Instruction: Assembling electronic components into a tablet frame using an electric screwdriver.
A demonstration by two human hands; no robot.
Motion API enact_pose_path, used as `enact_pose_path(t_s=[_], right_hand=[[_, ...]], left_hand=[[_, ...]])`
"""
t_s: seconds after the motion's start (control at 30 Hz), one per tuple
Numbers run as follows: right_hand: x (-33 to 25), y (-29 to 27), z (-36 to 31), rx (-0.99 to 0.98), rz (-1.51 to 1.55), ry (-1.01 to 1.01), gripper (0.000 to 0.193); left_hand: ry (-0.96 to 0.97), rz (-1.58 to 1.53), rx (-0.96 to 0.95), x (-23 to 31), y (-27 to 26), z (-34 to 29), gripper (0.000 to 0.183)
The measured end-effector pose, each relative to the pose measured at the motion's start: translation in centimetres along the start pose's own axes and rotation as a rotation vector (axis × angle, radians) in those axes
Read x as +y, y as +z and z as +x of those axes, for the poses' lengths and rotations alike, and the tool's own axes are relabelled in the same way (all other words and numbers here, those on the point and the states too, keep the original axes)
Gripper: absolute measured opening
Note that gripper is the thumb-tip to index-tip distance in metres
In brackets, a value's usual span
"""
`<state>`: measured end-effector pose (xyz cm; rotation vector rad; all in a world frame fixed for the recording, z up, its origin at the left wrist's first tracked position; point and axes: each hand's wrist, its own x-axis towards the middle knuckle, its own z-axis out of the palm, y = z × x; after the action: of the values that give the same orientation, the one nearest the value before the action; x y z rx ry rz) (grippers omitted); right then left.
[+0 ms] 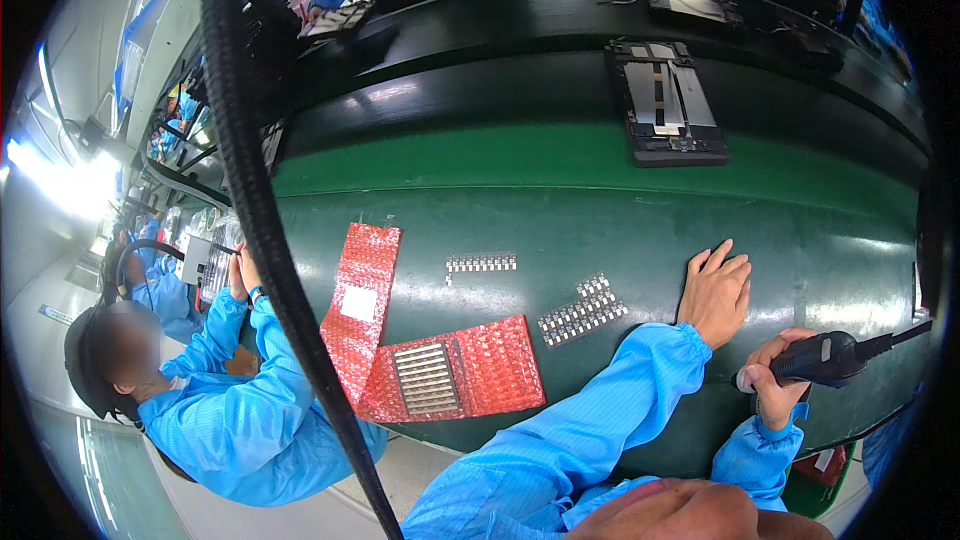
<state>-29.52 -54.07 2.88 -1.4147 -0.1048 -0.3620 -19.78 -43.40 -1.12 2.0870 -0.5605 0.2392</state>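
My left hand (715, 295) rests palm down on the green tabletop (620, 230), its fingers loosely spread and nothing in them. Just right of it and nearer to me, my right hand (772, 380) is closed around a black corded tool (825, 360), whose exact kind I cannot make out. Left of my left hand lie rows of small silvery parts (583, 310) on the table. A shorter row of such parts (481, 263) sits farther left. Beyond those, red bubble wrap (500, 365) is spread out, with a dark panel of pale strips (427, 380) on it.
A thick braided black cable (245, 140) crosses the left of the view. An opened tablet-like device (668, 105) lies on the raised far surface. At left a co-worker in blue (220, 410) works at the same table. A green bin (830, 485) stands below the right edge.
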Motion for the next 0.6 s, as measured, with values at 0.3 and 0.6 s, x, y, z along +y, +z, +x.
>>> enact_pose_path(t_s=[0.3, 0.6], right_hand=[[-0.03, -0.01, -0.05, -0.003, -0.001, -0.004, 0.054], [-0.30, -0.27, -0.09, -0.003, -0.015, 0.060, 0.055]], left_hand=[[-0.007, -0.007, -0.002, -0.12, 0.05, -0.04, 0.024], [0.007, 0.033, -0.010, -0.02, 0.19, 0.25, 0.024]])
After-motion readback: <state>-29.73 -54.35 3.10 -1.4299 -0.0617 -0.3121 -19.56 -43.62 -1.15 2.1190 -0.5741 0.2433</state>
